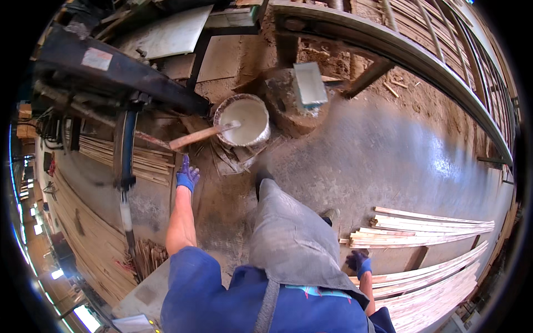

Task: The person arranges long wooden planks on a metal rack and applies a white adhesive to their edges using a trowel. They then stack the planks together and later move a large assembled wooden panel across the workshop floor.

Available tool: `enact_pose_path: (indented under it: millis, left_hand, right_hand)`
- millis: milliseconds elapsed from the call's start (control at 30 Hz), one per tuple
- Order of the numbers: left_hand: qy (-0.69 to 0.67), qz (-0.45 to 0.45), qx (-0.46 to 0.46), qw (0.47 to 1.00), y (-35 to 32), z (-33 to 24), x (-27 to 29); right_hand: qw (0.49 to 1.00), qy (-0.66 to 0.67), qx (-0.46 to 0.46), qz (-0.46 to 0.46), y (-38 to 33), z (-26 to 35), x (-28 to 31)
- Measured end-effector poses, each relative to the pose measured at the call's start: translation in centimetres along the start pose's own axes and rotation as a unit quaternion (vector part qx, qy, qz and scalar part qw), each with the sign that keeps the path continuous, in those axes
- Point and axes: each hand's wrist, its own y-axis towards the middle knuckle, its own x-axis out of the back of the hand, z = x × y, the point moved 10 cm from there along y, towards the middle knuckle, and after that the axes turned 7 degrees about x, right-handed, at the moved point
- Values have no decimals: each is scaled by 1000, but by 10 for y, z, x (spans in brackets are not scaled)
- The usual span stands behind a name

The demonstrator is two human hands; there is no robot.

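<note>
My left hand [187, 175], in a blue-purple glove, is stretched forward with its fingers apart and nothing visible in it. Just beyond its fingertips is the wooden handle [195, 136] of a paddle or brush, which slants out of a round bucket [217, 114] of whitish liquid or paste. The handle's far end dips into the bucket; I cannot tell what is on it. Lower right, my right hand [358, 262], in a dark blue glove, hangs with fingers spread beside the ends of a stack of pale wooden strips [422, 286]. It appears to hold nothing.
A white rectangular container [310, 84] stands on a crusted stand right of the bucket. A metal rail frame [383, 39] runs along the far right. Dark machinery [111, 69] fills the far left. Wooden strips [416, 230] lie in a bundle at right; more strips [125, 158] lie left.
</note>
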Motion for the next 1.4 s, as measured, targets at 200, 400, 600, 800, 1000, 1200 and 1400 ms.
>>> enact_pose_path:
  millis: [200,400,600,800,1000,1200,1400]
  left_hand:
    - [-78,44,-6,996,104,-52,-32]
    - [114,35,-221,968,23,-116,-104]
    - [245,81,-396,881,-216,-120,-238]
    - [424,178,-428,778,-261,-25,-315]
    - [405,80,-252,875,-236,88,-250]
    - [153,-63,-126,978,-211,218,-103]
    - [17,-63,167,984,-170,329,-42]
  right_hand:
    - [980,-185,-23,64,-48,60,-118]
    - [985,-126,99,66,-24,234,-281]
    - [928,-33,0,371,-106,332,-614]
    - [807,-395,197,392,45,376,-665]
    - [895,-201,-21,398,64,378,-570]
    - [887,-271,28,374,12,390,-496]
    - [870,-327,20,368,-64,416,-438]
